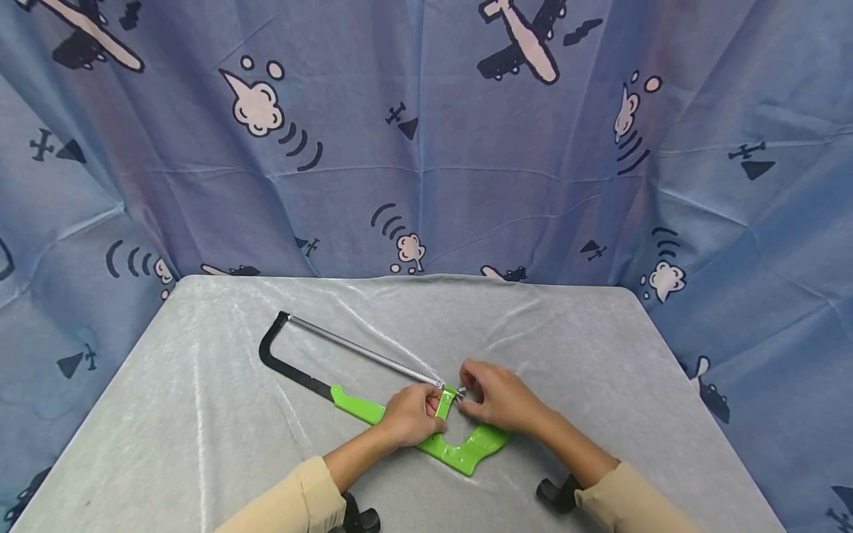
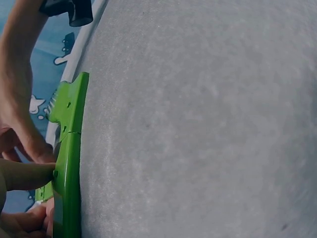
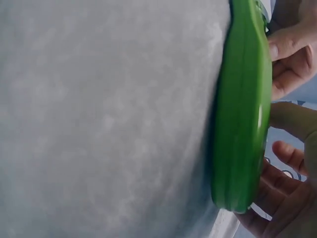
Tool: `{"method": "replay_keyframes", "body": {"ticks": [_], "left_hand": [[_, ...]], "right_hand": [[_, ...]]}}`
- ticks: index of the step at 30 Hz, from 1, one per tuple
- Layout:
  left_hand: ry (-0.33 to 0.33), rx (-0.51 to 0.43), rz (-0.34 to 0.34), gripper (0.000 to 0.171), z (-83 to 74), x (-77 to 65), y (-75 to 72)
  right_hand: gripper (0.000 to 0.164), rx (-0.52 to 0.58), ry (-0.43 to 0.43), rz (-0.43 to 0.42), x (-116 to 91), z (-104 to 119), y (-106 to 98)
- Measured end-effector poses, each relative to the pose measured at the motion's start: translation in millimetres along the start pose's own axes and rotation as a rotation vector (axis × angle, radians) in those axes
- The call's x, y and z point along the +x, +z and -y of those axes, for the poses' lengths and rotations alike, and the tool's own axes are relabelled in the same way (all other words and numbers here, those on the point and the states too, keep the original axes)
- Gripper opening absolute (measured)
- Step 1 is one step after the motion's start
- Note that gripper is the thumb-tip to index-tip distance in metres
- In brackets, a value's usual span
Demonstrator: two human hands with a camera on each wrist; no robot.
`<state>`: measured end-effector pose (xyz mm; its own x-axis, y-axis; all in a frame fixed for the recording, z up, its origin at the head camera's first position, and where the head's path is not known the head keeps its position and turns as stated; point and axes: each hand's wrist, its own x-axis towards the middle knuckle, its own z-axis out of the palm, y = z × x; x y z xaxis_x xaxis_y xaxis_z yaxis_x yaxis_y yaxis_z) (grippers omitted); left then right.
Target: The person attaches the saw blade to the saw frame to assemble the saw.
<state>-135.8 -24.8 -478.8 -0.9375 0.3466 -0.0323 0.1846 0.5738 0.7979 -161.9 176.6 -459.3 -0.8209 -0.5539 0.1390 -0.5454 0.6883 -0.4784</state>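
A hacksaw with a bright green handle (image 1: 360, 407) and a black front frame (image 1: 293, 374) lies slantwise on the table. Its silver blade (image 1: 366, 352) runs along the far side. My left hand (image 1: 408, 416) grips the green upright post beside the blade's near end, thumb on the near side. At that post's outer side, my right hand (image 1: 503, 397) has thumb and forefinger curled about a small metal wing nut (image 1: 460, 394). The right wrist view shows the green grip (image 3: 242, 114) close up, hiding the wing nut.
A pale grey velvety cloth (image 1: 573, 333) covers the table. Behind it hangs a blue curtain (image 1: 466, 215) printed with airplanes. Black wrist mounts (image 1: 558, 494) sit at both beige sleeves, near the table's front.
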Motion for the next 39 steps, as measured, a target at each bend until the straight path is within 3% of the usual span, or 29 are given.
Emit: {"method": "replay_keyframes", "body": {"ticks": [26, 39], "left_hand": [[0.006, -0.002, -0.001, 0.026, -0.4, 0.0, -1.3], [0.004, 0.003, 0.001, 0.026, 1.2, 0.0, -0.1]], "right_hand": [[0.029, -0.068, -0.023, -0.045, 1.2, 2.9, 7.0], [0.026, -0.026, -0.013, -0.004, 2.1, 2.9, 3.3]]}}
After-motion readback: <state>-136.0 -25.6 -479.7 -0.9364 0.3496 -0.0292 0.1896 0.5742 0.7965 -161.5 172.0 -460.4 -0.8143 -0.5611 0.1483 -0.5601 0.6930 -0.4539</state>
